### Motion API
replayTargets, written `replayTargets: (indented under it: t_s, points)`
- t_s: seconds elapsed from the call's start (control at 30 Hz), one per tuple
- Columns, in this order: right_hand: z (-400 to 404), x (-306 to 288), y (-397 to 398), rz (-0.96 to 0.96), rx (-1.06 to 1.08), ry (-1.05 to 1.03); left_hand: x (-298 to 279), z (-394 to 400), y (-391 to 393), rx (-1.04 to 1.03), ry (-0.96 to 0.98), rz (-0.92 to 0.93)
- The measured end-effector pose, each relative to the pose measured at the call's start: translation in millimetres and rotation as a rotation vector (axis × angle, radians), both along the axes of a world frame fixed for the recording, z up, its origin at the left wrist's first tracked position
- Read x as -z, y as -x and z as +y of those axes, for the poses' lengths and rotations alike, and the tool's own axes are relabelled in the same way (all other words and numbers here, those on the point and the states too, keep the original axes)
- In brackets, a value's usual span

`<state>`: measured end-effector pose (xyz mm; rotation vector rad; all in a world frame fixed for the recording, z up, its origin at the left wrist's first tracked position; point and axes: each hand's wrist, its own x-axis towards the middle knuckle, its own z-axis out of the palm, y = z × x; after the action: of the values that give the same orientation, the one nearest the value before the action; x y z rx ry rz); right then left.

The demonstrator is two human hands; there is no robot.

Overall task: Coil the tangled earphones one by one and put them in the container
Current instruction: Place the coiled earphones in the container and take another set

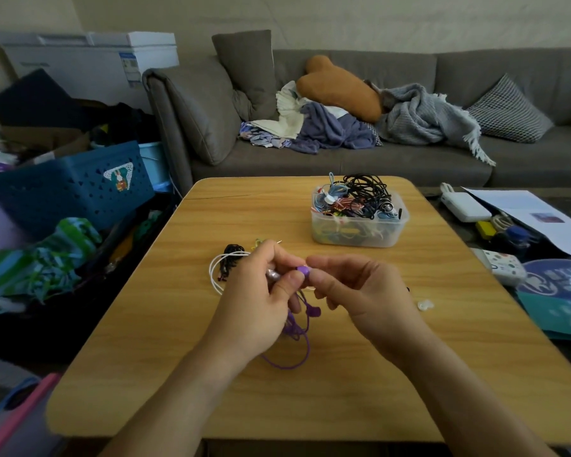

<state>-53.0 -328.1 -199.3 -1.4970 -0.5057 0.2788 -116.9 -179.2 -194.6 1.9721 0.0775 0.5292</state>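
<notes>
Both hands, left hand (261, 291) and right hand (353, 291), pinch the purple plastic earbud (303, 270) of the purple corded earphones (297, 334); cord hangs straight down toward the wooden counter (343, 374). Clear plastic container (360, 222) lies beyond, nearer the right hand.

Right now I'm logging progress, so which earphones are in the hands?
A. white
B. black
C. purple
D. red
C: both hands, left and right, pinch a purple earbud, and its purple cord hangs in loops below them; the white cord lies on the table beside the left hand.
</notes>
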Motion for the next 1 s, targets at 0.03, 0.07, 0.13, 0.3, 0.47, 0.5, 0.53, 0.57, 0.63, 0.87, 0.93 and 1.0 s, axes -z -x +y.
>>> replayTargets:
  t_s: [0.03, 0.07, 0.13, 0.3, 0.47, 0.5, 0.53, 0.57, 0.63, 0.87, 0.93, 1.0]
  points:
    - [-1, -1, -1, -0.111, 0.019, 0.071, 0, 0, 0, 0.021, 0.045, 0.025]
    - [-2, -1, -2, -0.199, 0.030, 0.124, 0, -1, 0, 0.043, 0.103, 0.056]
    - [-2, -1, -2, -0.288, 0.036, 0.167, -1, -1, 0, 0.066, 0.230, 0.123]
    - [-2, 5, -4, -0.486, 0.076, 0.243, -4, -2, 1, 0.103, 0.545, 0.249]
    - [-3, 6, -7, -0.475, 0.042, 0.183, -7, -1, 2, 0.126, 0.616, 0.287]
    - [-4, 6, -7, -0.470, 0.037, 0.188, -7, -1, 2, 0.129, 0.612, 0.292]
    - [-4, 7, -8, -0.469, 0.037, 0.193, -7, -2, 2, 0.130, 0.609, 0.296]
    - [-4, 7, -8, -0.470, 0.040, 0.196, -7, -2, 3, 0.130, 0.612, 0.298]
    - [-3, 8, -7, -0.475, 0.048, 0.203, -7, -2, 2, 0.126, 0.633, 0.300]
    - [-15, -3, -16, -0.357, -0.002, 0.231, -8, 0, 0, 0.131, 0.724, 0.316]
    - [-29, -8, -26, -0.341, 0.137, 0.251, -8, -1, 0, 0.130, 0.717, 0.328]
    - [-50, -12, -38, -0.373, 0.303, 0.473, -8, -1, -1, 0.122, 0.697, 0.339]
